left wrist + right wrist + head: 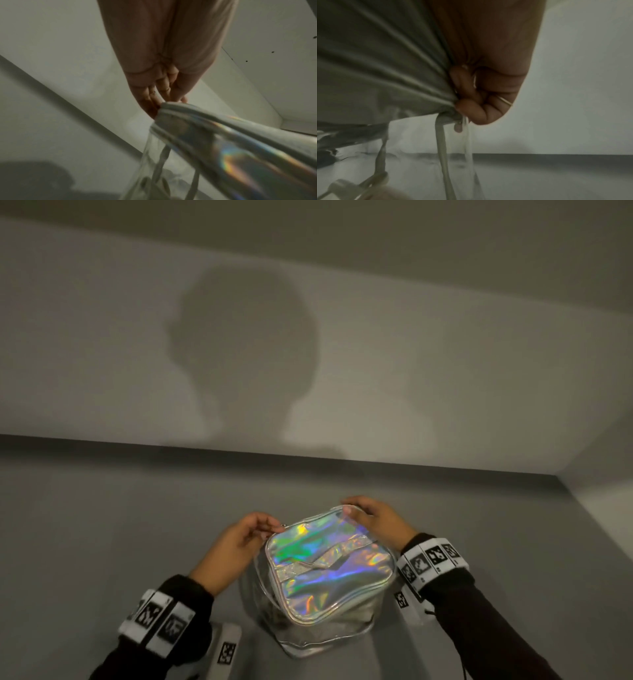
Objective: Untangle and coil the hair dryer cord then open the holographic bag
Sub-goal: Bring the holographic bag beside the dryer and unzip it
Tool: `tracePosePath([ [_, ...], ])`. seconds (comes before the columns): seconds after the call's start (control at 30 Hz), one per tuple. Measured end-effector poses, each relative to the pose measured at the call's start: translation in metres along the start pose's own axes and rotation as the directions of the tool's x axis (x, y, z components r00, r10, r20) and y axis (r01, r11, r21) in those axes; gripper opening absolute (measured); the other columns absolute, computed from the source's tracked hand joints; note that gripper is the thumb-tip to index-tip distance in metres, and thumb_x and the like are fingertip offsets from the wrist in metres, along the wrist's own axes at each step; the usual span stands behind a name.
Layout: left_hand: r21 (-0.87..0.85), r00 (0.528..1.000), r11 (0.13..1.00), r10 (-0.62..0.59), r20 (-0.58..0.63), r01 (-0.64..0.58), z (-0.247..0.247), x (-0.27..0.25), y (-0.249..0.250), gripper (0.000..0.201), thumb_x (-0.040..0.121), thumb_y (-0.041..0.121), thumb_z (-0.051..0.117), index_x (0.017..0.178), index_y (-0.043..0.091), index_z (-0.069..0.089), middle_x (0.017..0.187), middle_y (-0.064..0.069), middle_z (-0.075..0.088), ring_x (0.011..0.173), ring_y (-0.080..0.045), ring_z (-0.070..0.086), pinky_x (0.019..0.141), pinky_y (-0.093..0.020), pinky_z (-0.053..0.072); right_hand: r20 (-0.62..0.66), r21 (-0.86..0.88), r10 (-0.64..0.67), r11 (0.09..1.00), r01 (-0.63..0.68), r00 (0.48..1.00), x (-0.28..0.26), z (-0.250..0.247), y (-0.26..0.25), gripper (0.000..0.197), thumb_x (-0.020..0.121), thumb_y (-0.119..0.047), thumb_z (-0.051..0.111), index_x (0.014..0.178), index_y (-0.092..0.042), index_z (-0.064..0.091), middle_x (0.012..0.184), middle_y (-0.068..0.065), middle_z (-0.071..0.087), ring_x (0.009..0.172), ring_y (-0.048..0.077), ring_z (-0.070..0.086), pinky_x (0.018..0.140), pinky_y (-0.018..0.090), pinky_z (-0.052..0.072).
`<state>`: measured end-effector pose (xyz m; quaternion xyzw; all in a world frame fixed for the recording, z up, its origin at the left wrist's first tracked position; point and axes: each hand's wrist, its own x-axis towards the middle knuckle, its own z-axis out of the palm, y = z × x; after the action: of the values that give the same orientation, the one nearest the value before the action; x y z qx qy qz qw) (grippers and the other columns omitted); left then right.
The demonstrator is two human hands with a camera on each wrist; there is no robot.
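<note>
The hair dryer and its cord were not to be made out; what lay inside the bag stayed hidden. One holographic bag (322, 573) stood on the grey table (102, 525), near the person. The left hand (239, 537) pinched its far left corner, the right hand (376, 518) pinched its far right corner

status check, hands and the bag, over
Left hand pinches the holographic bag at its far-left corner. Right hand grips the far-right corner. Lid looks closed. Nothing in the way.
</note>
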<state>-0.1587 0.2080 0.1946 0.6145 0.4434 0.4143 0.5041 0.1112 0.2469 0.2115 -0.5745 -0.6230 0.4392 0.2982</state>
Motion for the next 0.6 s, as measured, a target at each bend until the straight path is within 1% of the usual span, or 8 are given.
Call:
tracePosePath([
  [0.03, 0.063, 1.000, 0.998, -0.024, 0.006, 0.023, -0.002, 0.007, 0.002, 0.029, 0.086, -0.005, 0.047, 0.092, 0.021, 0.058, 0.081, 0.005, 0.072, 0.075, 0.006, 0.062, 0.075, -0.008, 0.046, 0.031, -0.024, -0.009, 1.000, 0.009, 0.999, 0.004, 0.002, 0.001, 0.007, 0.086, -0.018, 0.061, 0.093, -0.017, 0.062, 0.081, -0.003, 0.060, 0.073, 0.007, 0.053, 0.069, 0.018, 0.043],
  [0.1, 0.203, 0.994, 0.976, -0.089, 0.066, 0.074, -0.005, 0.020, 0.005, 0.045, 0.085, -0.014, 0.044, 0.097, 0.026, 0.058, 0.080, 0.010, 0.067, 0.066, 0.008, 0.058, 0.068, -0.004, 0.043, 0.043, -0.025, -0.020, 0.999, 0.021, 0.999, 0.008, 0.003, 0.004, 0.008, 0.083, -0.012, 0.064, 0.080, -0.017, 0.058, 0.071, 0.000, 0.054, 0.063, 0.008, 0.047, 0.059, 0.020, 0.040],
  [0.17, 0.283, 0.978, 0.955, -0.139, 0.157, 0.090, -0.008, 0.030, 0.007, 0.041, 0.087, -0.010, 0.048, 0.098, 0.026, 0.062, 0.076, 0.028, 0.069, 0.069, 0.017, 0.058, 0.070, -0.001, 0.042, 0.003, -0.007, -0.005, 1.000, 0.005, 1.000, 0.010, 0.004, 0.006, 0.018, 0.081, -0.009, 0.066, 0.070, -0.017, 0.053, 0.066, 0.003, 0.049, 0.057, 0.009, 0.043, 0.052, 0.018, 0.037],
  [0.23, 0.337, 0.966, 0.936, -0.178, 0.187, 0.107, -0.010, 0.037, 0.007, 0.031, 0.087, -0.005, 0.053, 0.106, 0.017, 0.064, 0.064, 0.040, 0.062, 0.070, 0.022, 0.057, 0.072, 0.001, 0.042, -0.034, 0.011, 0.012, 1.000, -0.011, 0.999, 0.012, 0.006, 0.005, 0.024, 0.079, -0.010, 0.067, 0.065, -0.018, 0.050, 0.060, 0.001, 0.045, 0.053, 0.009, 0.039, 0.048, 0.021, 0.034],
  [0.37, 0.448, 0.986, 0.887, -0.154, 0.062, 0.110, -0.016, 0.044, 0.007, 0.016, 0.082, 0.001, 0.064, 0.096, 0.001, 0.072, 0.052, 0.031, 0.062, 0.057, 0.017, 0.056, 0.063, -0.001, 0.043, -0.034, -0.010, 0.015, 1.000, -0.016, 0.999, 0.014, 0.010, 0.008, 0.026, 0.082, -0.011, 0.065, 0.063, -0.019, 0.048, 0.057, -0.001, 0.044, 0.045, 0.000, 0.039, 0.047, 0.020, 0.033],
  [0.5, 0.607, 0.998, 0.793, -0.059, 0.005, 0.044, -0.025, 0.034, 0.015, 0.009, 0.078, 0.006, 0.068, 0.085, 0.005, 0.074, 0.066, 0.012, 0.067, 0.059, 0.019, 0.054, 0.060, -0.002, 0.038, -0.073, -0.009, 0.028, 1.000, -0.029, 0.997, 0.015, 0.012, 0.009, 0.027, 0.082, -0.013, 0.064, 0.062, -0.019, 0.047, 0.058, 0.000, 0.046, 0.053, 0.011, 0.042, 0.051, 0.025, 0.034],
  [0.57, 0.683, 1.000, 0.730, -0.015, 0.013, 0.002, -0.033, 0.019, 0.016, 0.006, 0.077, 0.012, 0.070, 0.081, 0.011, 0.075, 0.073, 0.003, 0.072, 0.062, 0.009, 0.055, 0.065, -0.010, 0.037, -0.085, -0.012, 0.033, 0.999, -0.035, 0.996, 0.015, 0.012, 0.009, 0.027, 0.083, -0.013, 0.064, 0.063, -0.018, 0.047, 0.056, 0.000, 0.047, 0.051, 0.011, 0.043, 0.050, 0.024, 0.036],
  [0.6, 0.710, 1.000, 0.704, 0.000, 0.009, -0.006, -0.036, 0.008, 0.017, 0.005, 0.076, 0.015, 0.072, 0.080, 0.014, 0.075, 0.071, 0.007, 0.070, 0.064, 0.005, 0.052, 0.065, -0.011, 0.035, -0.096, -0.016, 0.030, 0.999, -0.032, 0.995, 0.015, 0.013, 0.009, 0.027, 0.083, -0.013, 0.063, 0.063, -0.017, 0.047, 0.056, 0.000, 0.048, 0.049, 0.009, 0.044, 0.050, 0.022, 0.037],
])
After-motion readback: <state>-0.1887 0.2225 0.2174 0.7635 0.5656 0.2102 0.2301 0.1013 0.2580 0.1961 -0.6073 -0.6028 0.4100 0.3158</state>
